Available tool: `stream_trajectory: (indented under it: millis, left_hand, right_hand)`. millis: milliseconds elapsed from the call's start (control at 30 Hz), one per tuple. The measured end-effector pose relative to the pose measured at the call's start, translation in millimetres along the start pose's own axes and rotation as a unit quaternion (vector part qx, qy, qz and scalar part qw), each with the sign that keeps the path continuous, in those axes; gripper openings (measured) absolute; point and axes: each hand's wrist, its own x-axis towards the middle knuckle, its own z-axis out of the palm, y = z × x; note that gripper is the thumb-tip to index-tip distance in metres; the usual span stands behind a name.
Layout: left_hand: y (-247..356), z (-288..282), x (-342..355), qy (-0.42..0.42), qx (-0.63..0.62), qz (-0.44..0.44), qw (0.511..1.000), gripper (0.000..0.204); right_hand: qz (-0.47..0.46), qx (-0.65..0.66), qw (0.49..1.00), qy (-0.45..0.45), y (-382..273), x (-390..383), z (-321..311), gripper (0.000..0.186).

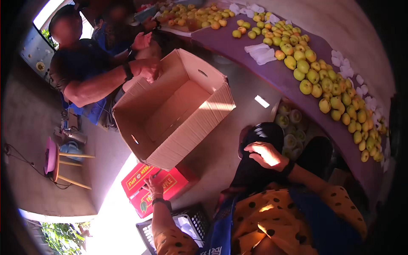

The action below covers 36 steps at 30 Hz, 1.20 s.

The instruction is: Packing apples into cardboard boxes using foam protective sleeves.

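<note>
My left hand reaches to a red cardboard carton on the floor, its fingers apart on the top flaps. My right hand rests over my dark-trousered knee, empty, fingers loosely bent and apart. A large empty brown cardboard box stands tilted in view above the red carton, its top open and a cut-out handle in each end. A co-worker's hand is at the brown box's upper left rim. Below the red carton, beside my left forearm, is a black plastic crate with a pale lining.
A purple-covered table curves along the right with many yellow-green apples and white foam nets. Wrapped fruit lies beneath it. Two co-workers sit upper left. A wooden stool with a pink basin is at left.
</note>
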Motion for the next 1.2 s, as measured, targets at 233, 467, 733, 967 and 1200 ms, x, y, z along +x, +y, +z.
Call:
stream_trajectory:
  millis: [233,467,733,967,1200]
  left_hand:
    - [12.4,-16.5,-7.2,-0.004,-0.04,-0.008,0.999,0.071]
    - [20.0,-14.9,-8.6,-0.013,-0.056,-0.044,0.997,0.07]
    - [15.4,-10.1,-8.9,0.002,-0.062,-0.06,0.996,0.069]
    - [0.6,13.7,3.0,0.044,-0.053,-0.024,0.997,0.067]
    - [-18.5,10.4,0.9,0.09,-0.077,-0.003,0.993,0.071]
  right_hand:
    - [-0.019,-0.014,1.0,0.01,-1.9,3.9,2.0,0.021]
    - [-0.004,-0.019,1.0,-0.001,1.3,3.0,-0.5,0.022]
    - [-0.019,-0.023,1.0,0.007,1.8,1.3,0.4,0.023]
    - [-0.02,-0.03,0.999,-0.001,3.9,-0.3,-1.1,0.023]
    - [-0.049,-0.026,0.998,0.0,-1.4,8.2,3.6,0.024]
